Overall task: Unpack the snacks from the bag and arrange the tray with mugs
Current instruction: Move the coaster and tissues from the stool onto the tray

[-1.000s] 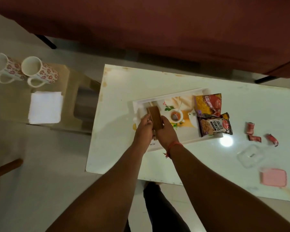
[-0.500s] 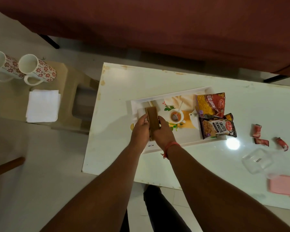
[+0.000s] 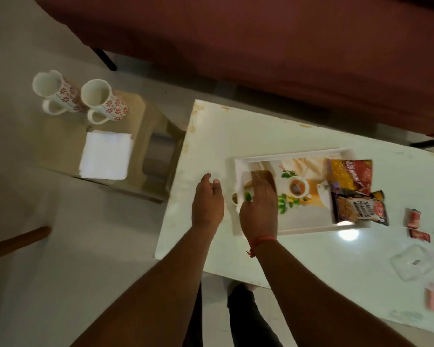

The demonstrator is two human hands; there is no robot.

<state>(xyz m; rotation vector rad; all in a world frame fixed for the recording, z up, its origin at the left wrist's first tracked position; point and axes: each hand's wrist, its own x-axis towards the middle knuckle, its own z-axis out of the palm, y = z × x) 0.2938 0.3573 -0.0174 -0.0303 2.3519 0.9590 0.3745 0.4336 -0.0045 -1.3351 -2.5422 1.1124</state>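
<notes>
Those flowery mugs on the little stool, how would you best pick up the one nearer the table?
By its handle. The nearer mug stands upright on the stool, its loop handle facing the person's side and clear of the napkins. The free left hand could probably hook fingers through the loop from there.

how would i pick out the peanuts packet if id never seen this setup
Find the white rectangular table, then the white picture-printed tray on it. At the tray's right end lie two snack packets; the dark purple peanuts packet is the nearer one, overlapping the tray's front corner, below the yellow-and-red snack packet.
</notes>
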